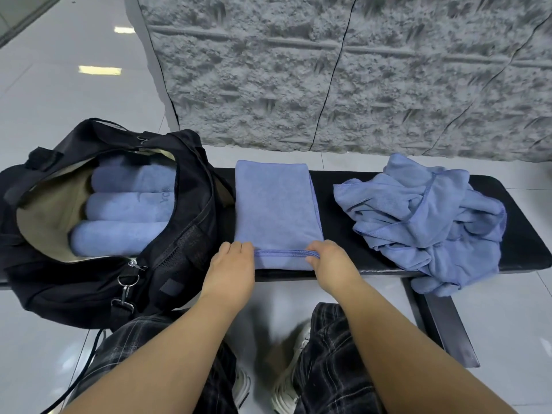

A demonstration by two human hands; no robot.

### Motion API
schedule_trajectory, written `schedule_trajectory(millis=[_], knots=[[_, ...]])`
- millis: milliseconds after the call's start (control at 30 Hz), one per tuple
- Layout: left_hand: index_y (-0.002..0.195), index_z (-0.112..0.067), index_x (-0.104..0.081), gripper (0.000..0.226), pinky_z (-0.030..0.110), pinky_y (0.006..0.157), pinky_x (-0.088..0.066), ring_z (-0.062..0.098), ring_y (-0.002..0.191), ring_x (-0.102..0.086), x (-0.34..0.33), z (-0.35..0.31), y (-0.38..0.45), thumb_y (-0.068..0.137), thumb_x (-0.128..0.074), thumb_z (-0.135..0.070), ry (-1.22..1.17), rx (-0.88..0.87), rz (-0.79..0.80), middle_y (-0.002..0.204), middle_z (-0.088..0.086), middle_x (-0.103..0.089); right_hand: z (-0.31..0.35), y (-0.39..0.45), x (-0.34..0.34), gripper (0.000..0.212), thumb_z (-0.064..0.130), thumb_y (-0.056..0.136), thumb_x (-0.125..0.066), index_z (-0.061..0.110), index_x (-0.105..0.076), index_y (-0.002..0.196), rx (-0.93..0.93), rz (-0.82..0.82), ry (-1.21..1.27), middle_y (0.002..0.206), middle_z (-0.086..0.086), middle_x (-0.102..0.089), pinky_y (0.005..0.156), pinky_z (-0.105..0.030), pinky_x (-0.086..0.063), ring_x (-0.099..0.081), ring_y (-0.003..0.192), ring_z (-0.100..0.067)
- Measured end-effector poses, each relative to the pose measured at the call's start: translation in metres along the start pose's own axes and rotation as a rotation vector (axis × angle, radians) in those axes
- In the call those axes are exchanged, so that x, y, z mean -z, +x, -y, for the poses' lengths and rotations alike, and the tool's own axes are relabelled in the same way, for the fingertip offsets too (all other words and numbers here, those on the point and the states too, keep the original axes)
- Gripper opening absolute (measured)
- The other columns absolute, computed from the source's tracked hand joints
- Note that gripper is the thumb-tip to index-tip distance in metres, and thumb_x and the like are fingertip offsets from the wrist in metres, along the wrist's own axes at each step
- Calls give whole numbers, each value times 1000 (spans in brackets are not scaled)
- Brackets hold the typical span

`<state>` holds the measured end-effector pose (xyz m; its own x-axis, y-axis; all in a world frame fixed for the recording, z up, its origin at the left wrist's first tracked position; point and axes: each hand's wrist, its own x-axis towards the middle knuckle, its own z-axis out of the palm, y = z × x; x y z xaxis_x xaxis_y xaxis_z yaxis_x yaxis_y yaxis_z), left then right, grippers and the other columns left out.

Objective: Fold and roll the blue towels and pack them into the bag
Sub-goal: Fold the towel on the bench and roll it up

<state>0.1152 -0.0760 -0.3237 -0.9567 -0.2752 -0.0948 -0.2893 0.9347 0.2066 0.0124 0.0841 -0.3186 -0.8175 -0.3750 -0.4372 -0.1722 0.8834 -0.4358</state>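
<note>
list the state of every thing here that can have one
bag: unzipped, open
rolled towels: three, packed in the bag
folded towel: flat on the bench, near edge gripped
towel pile: crumpled, unfolded
left hand: fingers curled on the near edge
right hand: pinching the near edge

Bag, folded towel and heaped towels set in a row along a tabletop, seen from above.

The bag (98,234) is placed at the left end of the tabletop (343,186), its mouth gaping upward, and three rolled towels (125,210) are packed inside it side by side. Just right of the bag, a folded towel (274,210) is laid flat at the middle, its near edge held by the left hand (231,264) and the right hand (331,261). Further right, apart from it, a loose pile of towels (427,222) is heaped, partly hung over the front edge. A wall panel (343,70) is stood behind the tabletop; floor (59,85) is spread around and beneath.
</note>
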Motion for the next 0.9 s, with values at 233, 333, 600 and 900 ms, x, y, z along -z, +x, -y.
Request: schedule_trajectory(millis=[233, 333, 600, 900], knots=[[71, -12, -54, 60, 27, 48, -33, 23, 64, -46, 0, 3, 11, 21, -67, 18, 112, -227, -142, 75, 5, -49, -3, -2, 1, 21, 10, 86, -63, 11, -49, 101, -55, -323, 96, 99, -2, -43, 73, -30, -39, -44, 95, -21], [69, -10, -58, 42, 30, 46, -41, 24, 62, -50, -3, 0, 10, 33, -68, 8, 115, -313, -118, 70, 5, -50, 9, -4, 4, 20, 0, 85, -55, 11, -54, 101, 74, -273, -225, 103, -3, -42, 71, -30, -37, -45, 100, -23], [79, -9, -61, 44, 30, 53, -43, 23, 66, -51, -16, 2, 10, 41, -82, -4, 121, -241, -195, 75, 5, -52, 19, -12, -1, 26, 11, 88, -50, 7, -55, 112, 145, -113, -303, 117, -4, -50, 73, -25, -37, -45, 109, -20], [72, -13, -62, 34, 31, 56, -43, 23, 65, -55, -12, 4, 18, 47, -82, -4, 114, -199, -225, 65, 0, -55, 15, -9, 11, 22, 11, 94, -48, 15, -52, 115, 208, -141, -340, 90, 4, -53, 75, -28, -29, -47, 99, -22]])
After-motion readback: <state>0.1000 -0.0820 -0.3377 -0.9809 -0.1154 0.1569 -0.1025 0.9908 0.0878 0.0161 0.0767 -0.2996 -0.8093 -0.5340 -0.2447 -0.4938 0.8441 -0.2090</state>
